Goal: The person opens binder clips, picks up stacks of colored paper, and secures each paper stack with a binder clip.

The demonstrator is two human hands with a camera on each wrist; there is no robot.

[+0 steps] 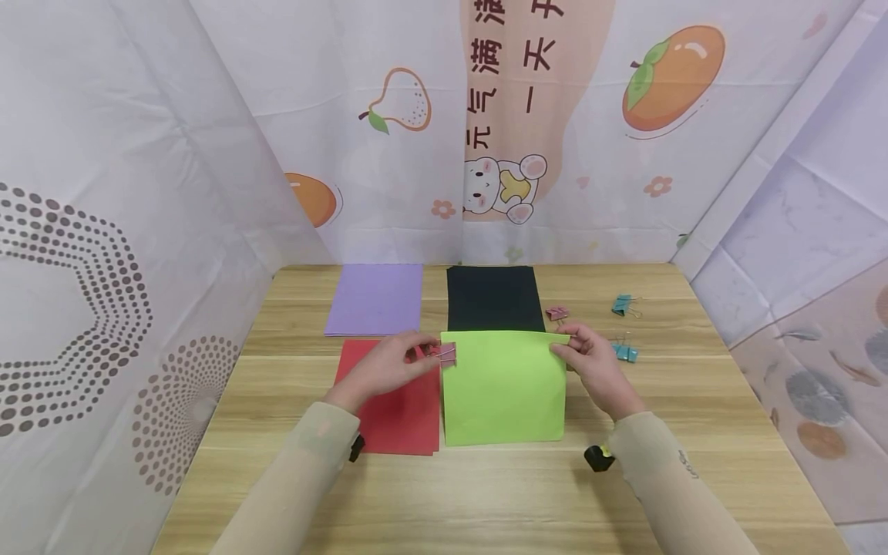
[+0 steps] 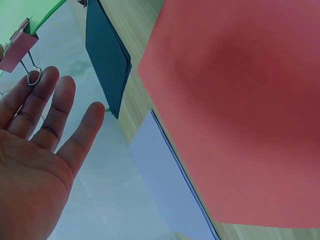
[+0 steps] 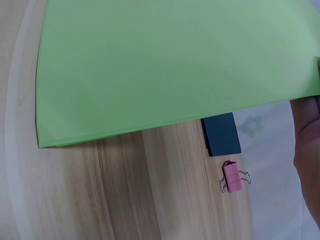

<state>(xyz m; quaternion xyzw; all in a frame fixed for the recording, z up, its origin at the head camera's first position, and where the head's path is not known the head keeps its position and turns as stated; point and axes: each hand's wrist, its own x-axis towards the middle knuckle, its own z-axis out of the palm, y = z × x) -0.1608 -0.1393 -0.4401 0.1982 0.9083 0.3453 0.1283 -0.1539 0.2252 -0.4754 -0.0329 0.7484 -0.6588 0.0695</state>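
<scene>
A stack of bright green paper (image 1: 506, 393) is held up from the table by its upper edge. At its upper left side sits a pink binder clip (image 1: 447, 354), its jaws over the paper's edge. My left hand (image 1: 391, 366) pinches this clip; in the left wrist view a wire handle lies against the fingertips (image 2: 34, 75). My right hand (image 1: 593, 362) pinches the stack's upper right corner between thumb and fingers. The right wrist view shows the sheets' layered lower edge above the wood, with part of the right hand (image 3: 307, 145) at the frame's side.
Red paper (image 1: 398, 412) lies left of the green stack, partly under the left forearm. Purple paper (image 1: 378, 301) and black paper (image 1: 494, 299) lie behind. Another pink binder clip (image 1: 557, 313) and two teal clips, one farther back (image 1: 622, 304) and one nearer (image 1: 625, 353), lie at the right.
</scene>
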